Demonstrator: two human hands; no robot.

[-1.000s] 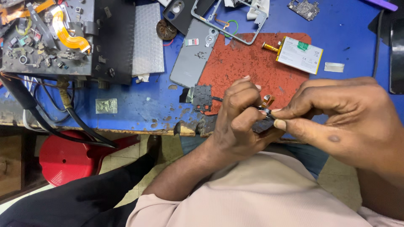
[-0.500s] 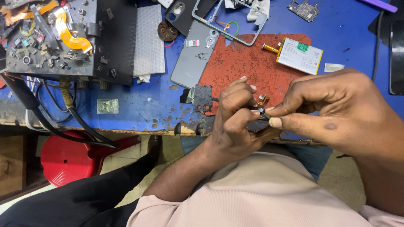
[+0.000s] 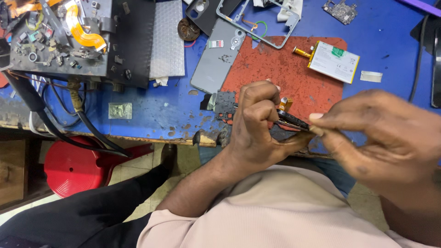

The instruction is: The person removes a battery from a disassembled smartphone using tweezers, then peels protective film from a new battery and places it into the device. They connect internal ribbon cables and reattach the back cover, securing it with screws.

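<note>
- Right now the left hand has its grip closed around a small dark phone part, held edge-on in the air just above the near edge of the bench.
- Its free end is pinched by the right hand, thumb and forefinger shut on the part's tip.
- To do this well, I judge: keep the left grip steady, and work the right fingertips gently, since the orange flex tab looks fragile.
- Beyond lie the red mat, a grey back cover, a white battery and a metal frame.
</note>
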